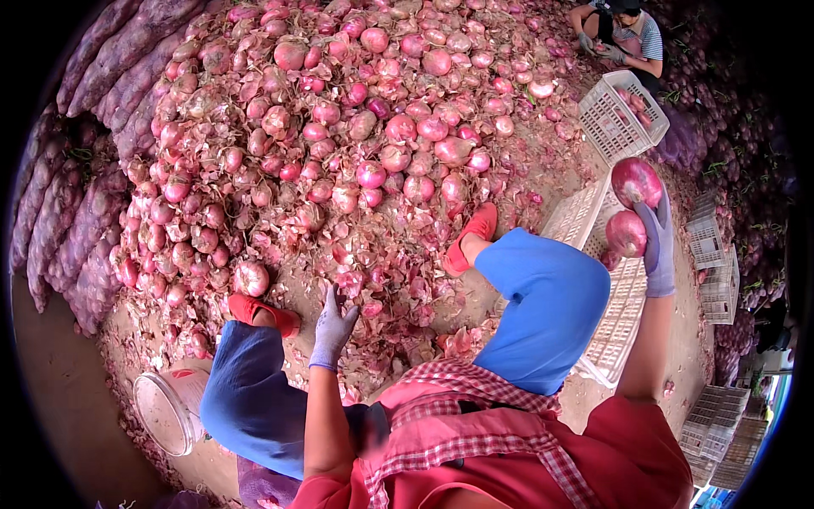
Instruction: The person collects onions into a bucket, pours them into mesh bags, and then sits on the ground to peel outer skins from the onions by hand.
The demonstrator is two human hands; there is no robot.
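My right hand (658, 248), in a pale grey-purple glove, is closed around two red onions, an upper onion (636, 181) and a lower onion (626, 234). It holds them above a cream plastic crate (617, 327) beside my right leg. Another onion (610, 259) shows partly at the crate, behind the held ones. My left hand (333, 329), gloved the same way, is held out over the onion skins between my feet. Its fingers are apart and nothing is in them. The nearest whole onion (251, 278) lies by my left shoe.
A large heap of red onions (370, 175) with loose skins spreads ahead. Filled mesh sacks (80, 225) stack at the left. A white bucket (165, 413) lies tipped near my left leg. At the far right, another person (632, 42) crouches behind a crate (612, 119); more crates (719, 288) stand rightward.
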